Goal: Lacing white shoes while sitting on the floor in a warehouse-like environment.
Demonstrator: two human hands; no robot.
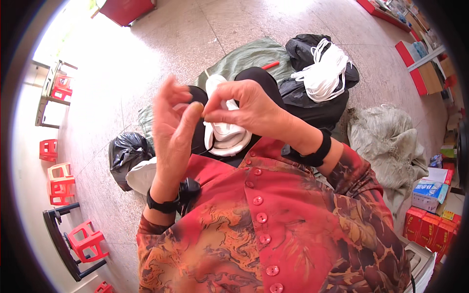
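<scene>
A white shoe point(229, 134) rests in my lap between my dark-clothed knees, its opening toward me. My right hand point(246, 105) is above it, thumb and forefinger pinched together; anything between them is too small to make out. Beside it, to the left, my left hand point(173, 119) is raised and slightly blurred. Its thumb reaches to the right fingertips, while the other visible fingers stand apart from the thumb, bent toward the right hand. My hands partly cover the shoe.
White laces point(325, 73) lie bundled on a black plastic bag point(312, 105). A green sack point(249, 56) bears a red object point(270, 65). Another black bag point(128, 154) and a pale sack point(386, 141) flank me. Red stools point(88, 241) line the left; boxes point(430, 193) stand right.
</scene>
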